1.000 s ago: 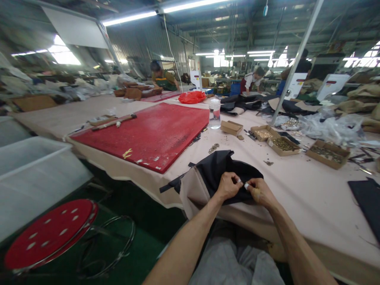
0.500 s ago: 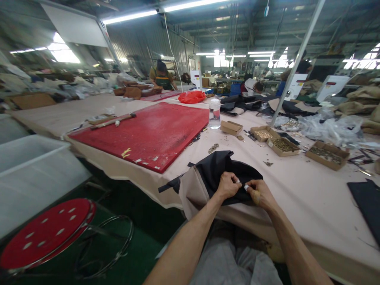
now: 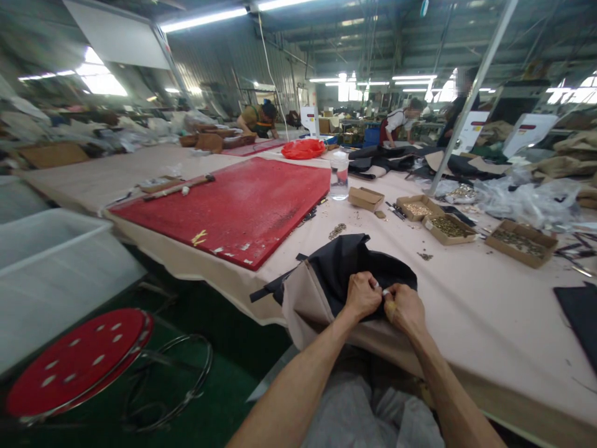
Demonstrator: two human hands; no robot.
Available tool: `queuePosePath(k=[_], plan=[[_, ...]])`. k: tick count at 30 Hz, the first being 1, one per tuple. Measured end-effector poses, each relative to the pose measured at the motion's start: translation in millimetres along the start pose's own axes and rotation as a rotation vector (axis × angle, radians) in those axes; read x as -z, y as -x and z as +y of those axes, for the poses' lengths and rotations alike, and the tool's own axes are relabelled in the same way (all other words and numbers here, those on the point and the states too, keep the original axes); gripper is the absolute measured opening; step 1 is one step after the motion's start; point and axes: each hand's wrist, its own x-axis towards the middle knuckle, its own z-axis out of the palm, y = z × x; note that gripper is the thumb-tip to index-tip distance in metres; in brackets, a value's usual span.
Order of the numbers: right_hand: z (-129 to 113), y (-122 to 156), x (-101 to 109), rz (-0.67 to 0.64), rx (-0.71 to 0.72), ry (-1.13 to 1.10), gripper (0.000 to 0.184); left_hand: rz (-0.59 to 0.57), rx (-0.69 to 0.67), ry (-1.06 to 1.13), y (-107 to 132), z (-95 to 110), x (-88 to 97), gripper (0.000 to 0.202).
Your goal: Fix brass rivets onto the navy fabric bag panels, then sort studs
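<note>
Head view shows the left hand (image 3: pixel 364 294) and right hand (image 3: pixel 403 308) curled knuckle to knuckle at the near edge of the table (image 3: pixel 466 323); both pinch the hem of a black fabric piece (image 3: pixel 345 264), fingers pressed together; a small pale speck sits between the fingertips, too small to identify; what the thumbs grip is hidden behind the knuckles. The black fabric piece lies bunched at twelve o'clock from the hands, its tan underside (image 3: pixel 303 302) hanging over the table edge at nine o'clock.

At ten o'clock lies a red board (image 3: pixel 242 208); at twelve o'clock, well beyond, stands a clear bottle (image 3: pixel 339 176); from one to two o'clock runs a row of cardboard boxes (image 3: pixel 448 228) holding small metal parts too fine to make out. At three o'clock a dark sheet (image 3: pixel 578 311) is cut off by the frame edge; at eight o'clock a red stool (image 3: pixel 77 361) is partly cropped, with a white bin (image 3: pixel 51 261) above it. Other people bend over far tables, blurred.
</note>
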Motion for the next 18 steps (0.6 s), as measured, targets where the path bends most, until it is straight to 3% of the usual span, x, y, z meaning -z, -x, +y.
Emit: queuePosePath(k=[7,13,18], plan=[[14.2,-13.4,6.7,-0.054,0.076,-0.177,0.021,0.010,0.080,0.064,-6.0,-1.2,0.3,0.004],[13.8,-13.8,5.0,-0.067,0.096,-0.199,0.021,-0.046,0.020,0.104,-3.8,-4.9,2.8,0.003],[27.2,-14.3,7.6,-0.144,0.128,-0.459,0.027,-0.104,0.035,0.201,-3.7,-7.9,7.2,0.009]])
